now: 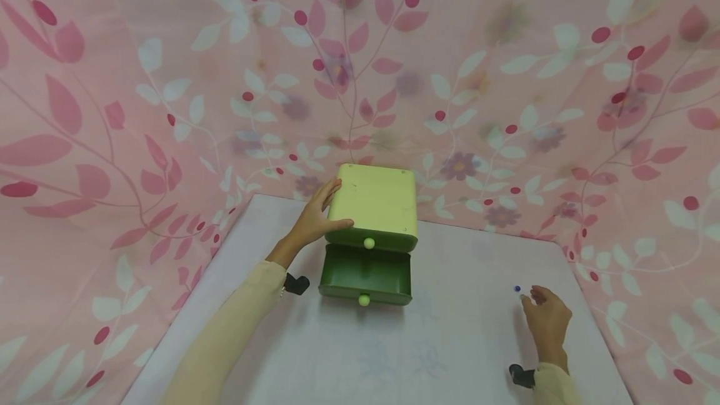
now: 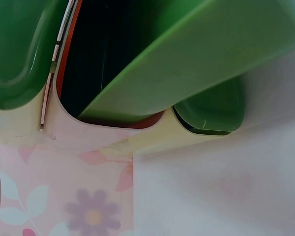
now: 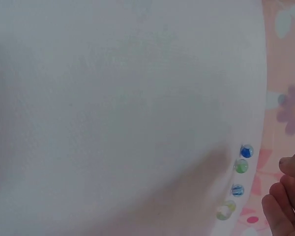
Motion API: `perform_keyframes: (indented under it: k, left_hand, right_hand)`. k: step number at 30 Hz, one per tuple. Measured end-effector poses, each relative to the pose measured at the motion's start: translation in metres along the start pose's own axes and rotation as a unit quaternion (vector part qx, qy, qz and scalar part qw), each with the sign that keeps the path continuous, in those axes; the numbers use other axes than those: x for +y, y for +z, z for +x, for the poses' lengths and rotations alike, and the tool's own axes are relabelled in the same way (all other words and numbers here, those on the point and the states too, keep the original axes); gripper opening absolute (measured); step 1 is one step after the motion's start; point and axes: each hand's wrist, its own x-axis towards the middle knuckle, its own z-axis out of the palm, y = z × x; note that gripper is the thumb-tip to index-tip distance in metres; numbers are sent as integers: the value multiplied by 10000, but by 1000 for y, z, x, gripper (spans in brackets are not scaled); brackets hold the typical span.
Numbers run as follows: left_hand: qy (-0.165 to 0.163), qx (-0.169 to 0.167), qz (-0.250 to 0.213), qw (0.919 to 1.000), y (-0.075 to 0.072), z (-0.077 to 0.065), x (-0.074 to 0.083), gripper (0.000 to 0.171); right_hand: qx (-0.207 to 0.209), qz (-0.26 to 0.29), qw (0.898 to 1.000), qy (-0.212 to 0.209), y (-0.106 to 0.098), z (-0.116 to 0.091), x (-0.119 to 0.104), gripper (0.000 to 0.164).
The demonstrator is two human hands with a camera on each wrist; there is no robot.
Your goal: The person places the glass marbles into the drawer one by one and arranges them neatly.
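Observation:
A small yellow-green drawer box (image 1: 374,199) stands at the back of the table. Its lower green drawer (image 1: 365,295) is pulled out, and nothing shows inside; the upper drawer front (image 1: 394,241) sits closed. My left hand (image 1: 315,217) rests on the box's left side, fingers extended along the edge and thumb on top. In the left wrist view, the pulled-out drawer's side (image 2: 187,64) slants out of the box. Over at the right, my right hand (image 1: 548,317) hovers beside a blue marble (image 1: 517,288), fingers loosely bent. Several glass marbles, including a green one (image 3: 241,166), lie in a row near its fingers.
A white table (image 1: 450,330) carries everything. Pink floral cloth (image 1: 478,80) hangs behind and along both sides. Black wrist-worn pieces (image 1: 296,284) stick out at each forearm. The marbles lie near the table's right edge.

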Motion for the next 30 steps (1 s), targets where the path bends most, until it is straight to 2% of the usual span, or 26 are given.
perform_keyframes:
  k: [8,10,13,15,17,24,30]
  left_hand:
    - [-10,-17,79,10000,-1,0,0,111]
    - [-45,-51,41,10000,-2,-1,9,109]
    - [-69,-42,40,10000,-2,-2,10,110]
    - [-111,-56,30,9999,-1,-2,10,110]
    - [-80,-15,78,9999,0,0,0,111]
    - [-41,-27,69,10000,-1,1,-1,111]
    - [-26,-36,13,10000,-1,1,0,110]
  right_hand:
    - [41,4,9985,538,7,3,16,44]
    - [-35,10,9976,691,7,5,20,46]
    - [-101,66,9960,891,8,3,24,47]
    - [-99,82,9954,948,8,2,26,47]
    - [-87,80,9950,989,9,0,27,47]
    - [-234,87,9914,1285,13,0,31,50]
    - [-236,115,9916,1267,15,2,39,47]
